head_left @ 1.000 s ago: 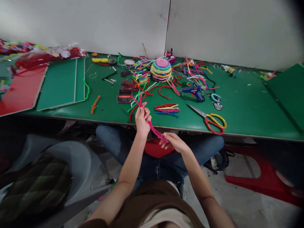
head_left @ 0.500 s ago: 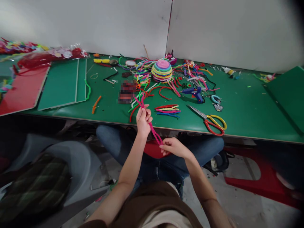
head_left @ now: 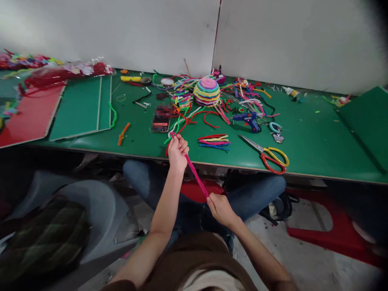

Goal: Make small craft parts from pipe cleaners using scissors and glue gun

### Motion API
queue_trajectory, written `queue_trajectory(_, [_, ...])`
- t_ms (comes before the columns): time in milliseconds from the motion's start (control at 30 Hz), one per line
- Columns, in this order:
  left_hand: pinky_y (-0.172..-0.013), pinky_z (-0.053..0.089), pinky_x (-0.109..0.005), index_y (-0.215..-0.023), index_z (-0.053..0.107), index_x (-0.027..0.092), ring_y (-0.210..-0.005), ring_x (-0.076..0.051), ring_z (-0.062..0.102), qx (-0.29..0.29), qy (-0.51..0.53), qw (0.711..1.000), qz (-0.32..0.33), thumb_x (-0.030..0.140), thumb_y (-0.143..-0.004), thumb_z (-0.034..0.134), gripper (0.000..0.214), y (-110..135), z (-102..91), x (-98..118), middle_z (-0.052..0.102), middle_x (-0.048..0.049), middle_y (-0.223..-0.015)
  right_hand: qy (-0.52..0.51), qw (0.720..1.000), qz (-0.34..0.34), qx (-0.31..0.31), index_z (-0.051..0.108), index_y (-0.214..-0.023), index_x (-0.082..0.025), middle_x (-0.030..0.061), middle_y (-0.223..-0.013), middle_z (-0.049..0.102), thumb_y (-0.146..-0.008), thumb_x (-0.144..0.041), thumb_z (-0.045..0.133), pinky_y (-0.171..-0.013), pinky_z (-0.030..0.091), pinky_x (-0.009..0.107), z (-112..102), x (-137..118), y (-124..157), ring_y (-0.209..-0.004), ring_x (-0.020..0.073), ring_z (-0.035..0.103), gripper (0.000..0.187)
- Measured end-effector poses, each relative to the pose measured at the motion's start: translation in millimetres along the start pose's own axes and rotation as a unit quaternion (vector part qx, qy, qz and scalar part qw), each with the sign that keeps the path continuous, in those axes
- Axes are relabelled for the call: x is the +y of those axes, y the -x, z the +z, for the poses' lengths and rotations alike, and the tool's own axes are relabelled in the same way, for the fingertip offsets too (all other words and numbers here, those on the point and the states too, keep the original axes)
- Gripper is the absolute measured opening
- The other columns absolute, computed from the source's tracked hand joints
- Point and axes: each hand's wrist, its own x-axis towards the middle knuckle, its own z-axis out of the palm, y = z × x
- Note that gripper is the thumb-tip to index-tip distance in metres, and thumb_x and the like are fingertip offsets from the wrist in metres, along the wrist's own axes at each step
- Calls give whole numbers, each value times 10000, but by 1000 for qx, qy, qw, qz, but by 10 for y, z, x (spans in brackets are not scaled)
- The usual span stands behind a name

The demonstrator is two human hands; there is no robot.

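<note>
Between my two hands a strand of pink pipe cleaners [head_left: 196, 176] is stretched straight and slanting. My left hand [head_left: 178, 152] is closed around its upper part, at the table's front edge, with a short looped end sticking out above the fingers. My right hand [head_left: 221, 207] pinches the lower end over my lap. On the table just beyond lies a small row of cut pipe cleaners [head_left: 214, 141] in red, yellow, pink and blue. A striped dome [head_left: 207, 92] of coiled pipe cleaners stands farther back.
Scissors [head_left: 266, 153] with red and yellow handles lie near the front edge. Behind them are a blue glue gun [head_left: 247, 119] and small pliers [head_left: 275, 128]. A phone [head_left: 161, 121] and an orange pipe cleaner [head_left: 123, 134] lie to the left, near green boards [head_left: 79, 105].
My hands have moved apart, the left slightly up and left, the right down. The pink strand, loosely looped before, is now pulled taut.
</note>
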Motion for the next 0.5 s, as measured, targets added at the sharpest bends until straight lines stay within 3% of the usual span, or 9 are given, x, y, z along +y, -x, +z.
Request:
queue_trajectory(133, [-314,116,-142,-680,452,161,-357,-35,185,-2,-14,1000,8,211,-878,468,205,-25,26,57,225,88,-503,-37,994,-39,93,414,-647,-207,-10,-556,486,-919,-196,344,-541,328,238,0,47,116,-513,115,450,281])
queue_trajectory(267, [-345,80,-161,-657,435,172,-370,-46,138,-75,-177,981,-36,307,-859,499,252,-29,-6,72,187,94,-496,-27,975,-6,220,476,-724,-199,12,-609,511,-902,-152,369,-556,367,250,-171,222,118,-558,132,474,214])
queue_trajectory(333, [-370,98,-171,-648,435,174,-385,-49,160,-115,-307,944,-35,378,-853,504,298,-10,-32,43,209,88,-497,-6,963,8,270,501,-778,-195,27,-655,534,-897,-140,386,-577,383,261,-360,319,52,-593,142,488,174])
queue_trajectory(433, [-438,205,-194,-638,437,174,-447,-68,286,-188,-496,847,34,428,-872,460,347,68,-32,-27,320,55,-516,21,950,-72,304,507,-803,-194,39,-680,558,-890,-133,394,-587,381,271,-724,362,-139,-607,148,472,156])
queue_trajectory(500, [-503,260,-216,-641,431,175,-497,-85,353,-244,-582,772,71,410,-900,409,351,145,14,-67,388,36,-540,40,959,-152,236,513,-798,-193,34,-667,574,-892,-143,402,-601,378,275,-949,306,-312,-612,149,474,153])
